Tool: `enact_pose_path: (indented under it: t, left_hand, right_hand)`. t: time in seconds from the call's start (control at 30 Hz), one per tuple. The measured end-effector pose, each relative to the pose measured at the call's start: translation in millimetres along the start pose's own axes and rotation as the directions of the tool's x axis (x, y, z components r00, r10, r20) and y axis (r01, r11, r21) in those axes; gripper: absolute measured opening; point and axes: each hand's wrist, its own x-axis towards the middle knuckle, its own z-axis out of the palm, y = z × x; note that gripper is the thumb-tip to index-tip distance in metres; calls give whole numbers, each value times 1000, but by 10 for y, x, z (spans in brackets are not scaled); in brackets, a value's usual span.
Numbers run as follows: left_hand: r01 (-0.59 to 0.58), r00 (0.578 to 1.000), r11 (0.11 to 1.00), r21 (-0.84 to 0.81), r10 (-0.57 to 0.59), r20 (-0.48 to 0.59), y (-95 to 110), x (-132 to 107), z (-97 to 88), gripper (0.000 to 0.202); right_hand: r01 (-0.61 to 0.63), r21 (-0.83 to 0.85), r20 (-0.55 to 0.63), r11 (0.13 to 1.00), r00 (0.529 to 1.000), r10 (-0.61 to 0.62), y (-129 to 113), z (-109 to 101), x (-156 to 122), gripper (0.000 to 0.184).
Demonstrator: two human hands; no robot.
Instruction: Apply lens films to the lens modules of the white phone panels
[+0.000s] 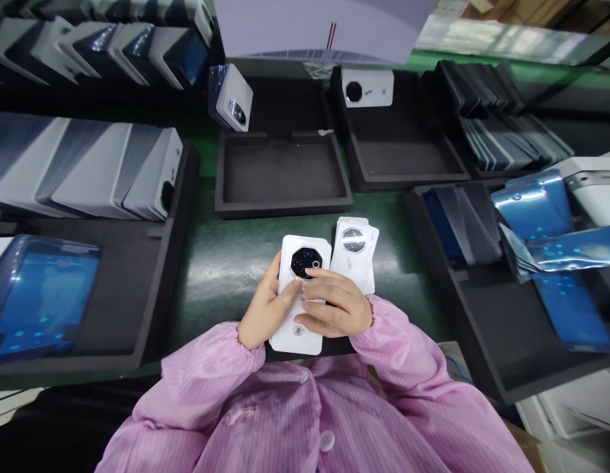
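Panel: the white panel [297,343] is seen in the low middle of the frame, between the two hands, with its bottom end near the pink coat [285,407]. Whether it is raised off the green table [216,243] cannot be told.
Left hand: the panel's left side is gripped by the left hand [265,305], thumb on top. If this grip were loosened, the panel could be dropped or tipped toward the coat.
Right hand: the panel is touched by the bent fingers of the right hand [334,305]. Whether anything thin is pinched there cannot be told.
Dark circle: its lower edge is touched by a fingertip. It could be smudged or scratched by a bare finger or a nail.
White pile: the pile [352,269] is set just right of the panel, its pieces not lined up, its low end partly hidden by the right hand. It could be knocked askew by the right wrist or sleeve [391,328].
Blue sheets: at the far right, these [575,249] are stacked crookedly. They could be slid off by a bumped tray [462,289].
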Motion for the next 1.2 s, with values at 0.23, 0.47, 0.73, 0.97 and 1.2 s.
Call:
enact_pose_path:
  t: [0.23,0.47,0.73,0.97,1.2]
  left_hand:
    - [-45,998,998,54,47,-31,-4,1,6,53]
    - [-45,999,998,44,46,-20,-13,0,8,52]
    - [-37,999,999,27,37,1,9,-11,14,54]
    - [-46,998,993,112,42,45,-26,-35,25,57]
    - [-31,999,991,128,26,45,-30,-49,33,58]
  right_hand:
    - [-23,-23,36,999,999,24,-11,-27,16,23]
    - [-36,-31,31,999,999,37,-13,-23,17,17]
    - [-21,27,21,999,1000,21,-5,-17,10,15]
    - [-67,218,13,974,998,66,-19,-12,-41,21]
    - [-131,215,17,968,991,130,-26,-34,-25,26]
